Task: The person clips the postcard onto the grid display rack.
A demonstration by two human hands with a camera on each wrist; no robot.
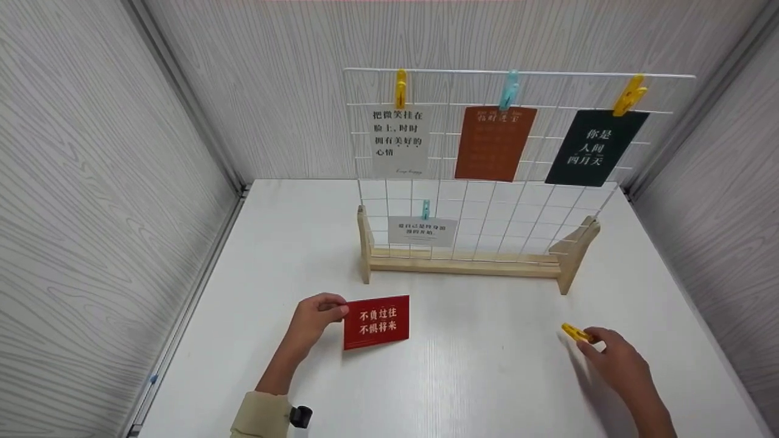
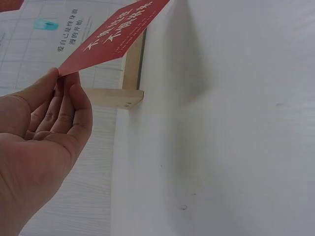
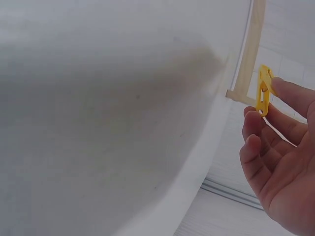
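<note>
My left hand (image 1: pixel 314 316) pinches the left edge of a red card (image 1: pixel 377 322) with white lettering, held above the white table in front of the rack. The left wrist view shows the thumb and fingertips on one corner of that card (image 2: pixel 110 37). On the right, my right hand (image 1: pixel 618 359) holds a yellow clothespin (image 1: pixel 576 333) between thumb and fingers, apart from the rack. The right wrist view shows the clothespin (image 3: pixel 264 91) upright at the fingertips, the other fingers loosely bent. A white wire grid rack (image 1: pixel 505 207) stands beyond both hands.
Three cards hang along the rack's upper part: a white card (image 1: pixel 400 159), an orange-brown card (image 1: pixel 494 146) and a dark green card (image 1: pixel 599 137). A small white card (image 1: pixel 422 232) hangs lower left under a blue clothespin (image 1: pixel 426 208). Wooden feet (image 1: pixel 572 255) support the rack.
</note>
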